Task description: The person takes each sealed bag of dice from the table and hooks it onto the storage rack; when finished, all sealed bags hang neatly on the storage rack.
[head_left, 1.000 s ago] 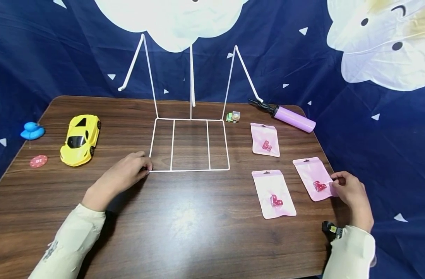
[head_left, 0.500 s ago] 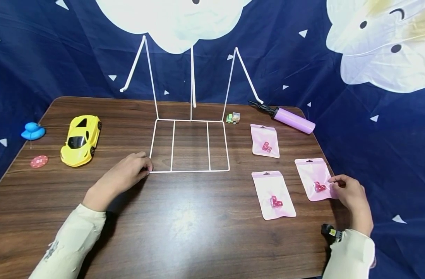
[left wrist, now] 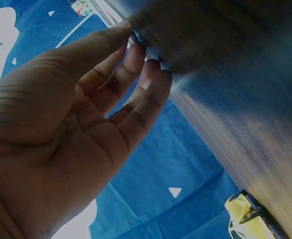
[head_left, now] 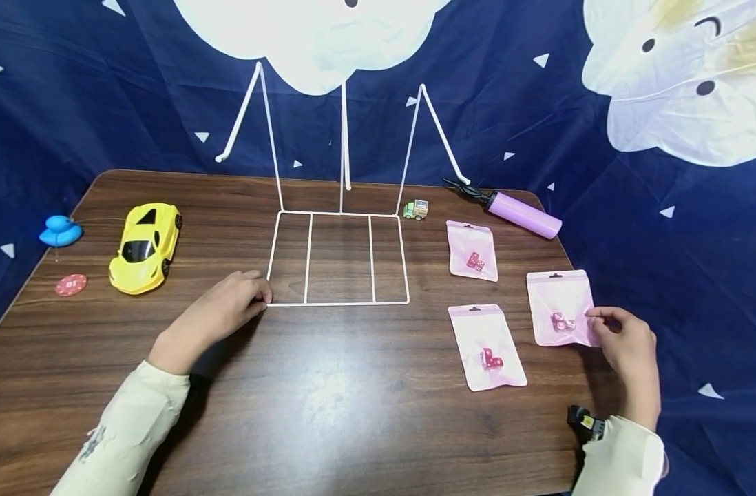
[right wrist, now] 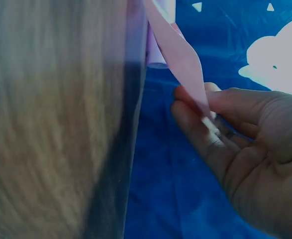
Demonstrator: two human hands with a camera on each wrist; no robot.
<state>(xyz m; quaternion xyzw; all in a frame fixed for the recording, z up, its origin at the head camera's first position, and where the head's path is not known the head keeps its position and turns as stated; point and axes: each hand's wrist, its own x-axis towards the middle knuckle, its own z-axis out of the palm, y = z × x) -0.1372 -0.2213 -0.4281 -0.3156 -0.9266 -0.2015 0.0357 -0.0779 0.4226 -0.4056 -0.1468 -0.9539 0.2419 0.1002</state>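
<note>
My left hand (head_left: 226, 310) pinches the near left corner of a white wire rack (head_left: 341, 304), whose base lies on the table while its bent hooks stand up at the back. In the left wrist view the thumb and fingertips meet near the wire. At the table's right edge my right hand (head_left: 628, 344) pinches the right side of a pink zip bag (head_left: 558, 293) with red dice (head_left: 562, 322) inside. The right wrist view shows this bag (right wrist: 185, 59) tilted up between thumb and fingers. Two similar dice bags, one nearer (head_left: 477, 327) and one farther (head_left: 461, 238), lie flat to its left.
Behind the bags lies a purple hand pump (head_left: 523, 215). A tiny toy truck (head_left: 416, 209) stands by the rack's back right corner. Farther left are a yellow toy car (head_left: 145, 248), a blue rubber duck (head_left: 60, 231) and a red poker chip (head_left: 71, 284). A blue curtain (head_left: 681, 275) borders the table.
The bag in my right hand has come up off the table and turned straighter, its right side raised slightly. My left hand and the rack stay where they were.
</note>
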